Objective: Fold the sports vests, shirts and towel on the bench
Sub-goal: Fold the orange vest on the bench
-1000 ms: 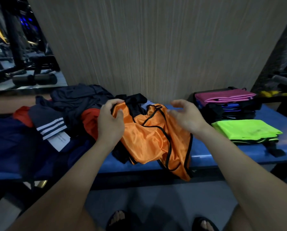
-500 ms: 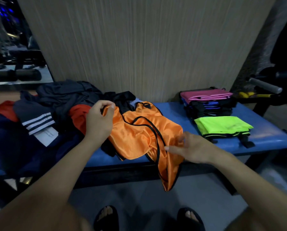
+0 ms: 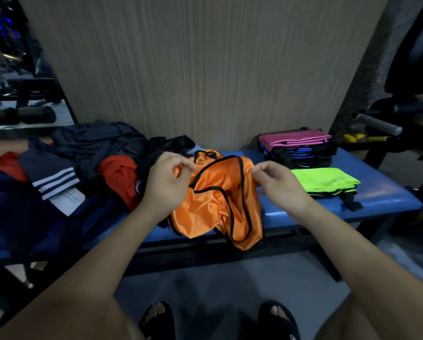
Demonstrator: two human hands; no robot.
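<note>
The orange vest (image 3: pixel 215 200) with black trim lies crumpled on the blue table (image 3: pixel 382 195), its lower part hanging over the front edge. The left hand (image 3: pixel 167 185) pinches its upper left edge; the right hand (image 3: pixel 279 185) pinches its upper right edge. Right of the vest lies a folded neon green vest (image 3: pixel 325 179), behind that a folded stack topped in pink (image 3: pixel 295 139). Left of the vest sits an unfolded dark pile (image 3: pixel 90 148) with a white label (image 3: pixel 68 201), its writing unreadable.

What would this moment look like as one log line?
step: spreading orange vest | left hand: pinching | right hand: pinching | folded stack: right
</note>
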